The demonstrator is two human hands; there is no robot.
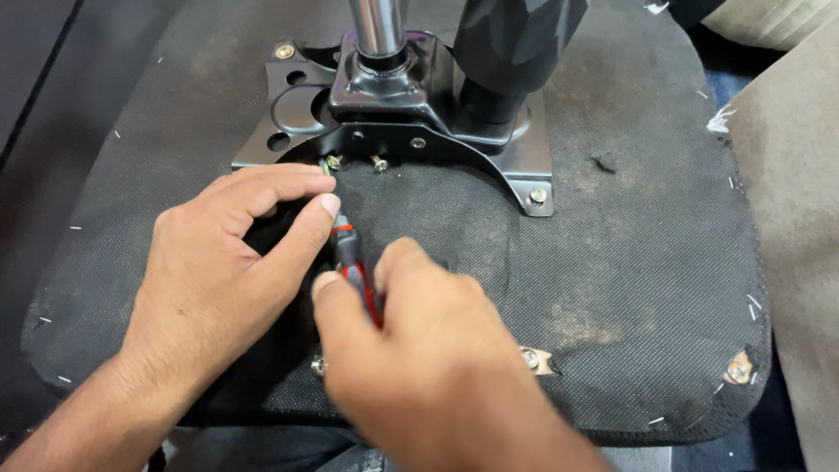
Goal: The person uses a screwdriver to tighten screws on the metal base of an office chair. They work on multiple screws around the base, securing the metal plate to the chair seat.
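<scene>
Showing the fabric-covered underside of an upturned chair seat, with two bare hands working a screwdriver at its metal mounting plate.

The black woven-fabric seat underside (612, 262), stapled round its worn edge, fills the view; bolted to its upper middle is the black stamped-steel mounting plate (393, 131), from which a chromed steel column (376, 26) rises out of frame. The right hand (428, 358) is closed around the red-and-black screwdriver handle (354, 271), which points up toward the plate's front edge. The left hand (227, 262) pinches the tool's shaft narrowly between thumb and forefinger just above the handle. The tip meets a small silver screw (332, 163) at the plate's rim; a second silver screw (379, 163) stands just beside it.
</scene>
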